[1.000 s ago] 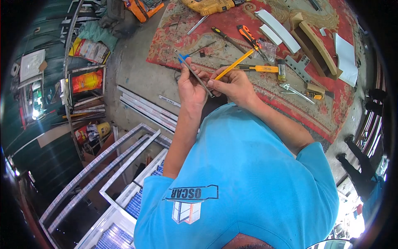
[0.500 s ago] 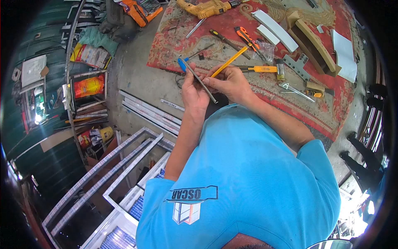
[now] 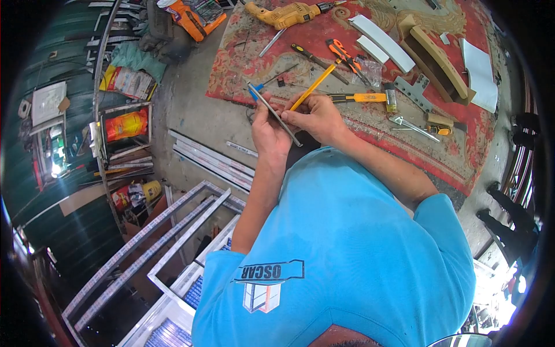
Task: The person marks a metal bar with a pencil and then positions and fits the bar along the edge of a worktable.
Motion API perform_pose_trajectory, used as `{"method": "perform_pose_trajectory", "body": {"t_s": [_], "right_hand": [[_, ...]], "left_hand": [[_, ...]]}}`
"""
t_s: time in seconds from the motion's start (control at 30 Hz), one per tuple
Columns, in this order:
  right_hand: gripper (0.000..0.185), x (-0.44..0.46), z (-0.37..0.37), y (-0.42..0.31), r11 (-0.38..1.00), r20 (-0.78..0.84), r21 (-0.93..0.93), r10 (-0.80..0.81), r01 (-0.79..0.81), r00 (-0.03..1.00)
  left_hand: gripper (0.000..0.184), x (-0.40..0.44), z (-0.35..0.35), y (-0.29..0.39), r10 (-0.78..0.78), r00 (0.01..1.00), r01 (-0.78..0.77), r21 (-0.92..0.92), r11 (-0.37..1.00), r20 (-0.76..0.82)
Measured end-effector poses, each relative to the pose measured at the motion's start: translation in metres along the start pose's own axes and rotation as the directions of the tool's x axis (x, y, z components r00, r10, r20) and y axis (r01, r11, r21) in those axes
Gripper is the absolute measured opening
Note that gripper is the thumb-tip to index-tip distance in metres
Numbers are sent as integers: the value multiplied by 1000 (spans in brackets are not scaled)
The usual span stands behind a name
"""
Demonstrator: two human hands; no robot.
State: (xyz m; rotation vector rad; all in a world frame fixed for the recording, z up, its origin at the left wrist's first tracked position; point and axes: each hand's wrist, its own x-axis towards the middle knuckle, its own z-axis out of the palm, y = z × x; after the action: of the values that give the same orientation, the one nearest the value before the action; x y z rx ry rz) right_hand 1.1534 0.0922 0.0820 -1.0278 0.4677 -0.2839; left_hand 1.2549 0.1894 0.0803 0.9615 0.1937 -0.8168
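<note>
Taking twelve o'clock as straight out from the person's chest, I see a thin grey metal strip (image 3: 274,114) held out before the blue shirt (image 3: 347,231). Its long axis slants, the far end pointing between ten and eleven o'clock, the near end between four and five. The left hand (image 3: 272,137) has its fingers closed on it. The right hand (image 3: 321,118), at two o'clock from the left, pinches a yellow stick (image 3: 314,87) that points between one and two; whether those fingertips touch the strip I can't tell. On the red rug (image 3: 416,153), a yellow cutter (image 3: 369,98) lies at two o'clock from the right hand, a yellow drill (image 3: 283,15) between eleven and twelve. Pale bars (image 3: 214,161) lie at eight from the left hand.
</note>
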Motion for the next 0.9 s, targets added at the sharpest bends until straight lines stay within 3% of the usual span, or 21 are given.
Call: {"method": "perform_pose_trajectory", "body": {"t_s": [0.17,0.33,0.63,0.9], "right_hand": [[18,8,-1,2,999,-20,4,-36,36,999],[22,13,3,-8,998,-52,-15,-61,61,997],[22,41,-2,-2,983,-107,-76,-175,167,979],[19,59,-7,-1,990,-87,-23,-141,139,986]], "left_hand": [[28,-6,8,-4,-62,995,62,-4,998,-80],[29,-5,2,-6,-106,994,105,34,994,30],[21,-10,0,-15,-181,983,181,-26,983,-3],[19,-11,-5,-17,-206,976,210,-64,975,71]]}}
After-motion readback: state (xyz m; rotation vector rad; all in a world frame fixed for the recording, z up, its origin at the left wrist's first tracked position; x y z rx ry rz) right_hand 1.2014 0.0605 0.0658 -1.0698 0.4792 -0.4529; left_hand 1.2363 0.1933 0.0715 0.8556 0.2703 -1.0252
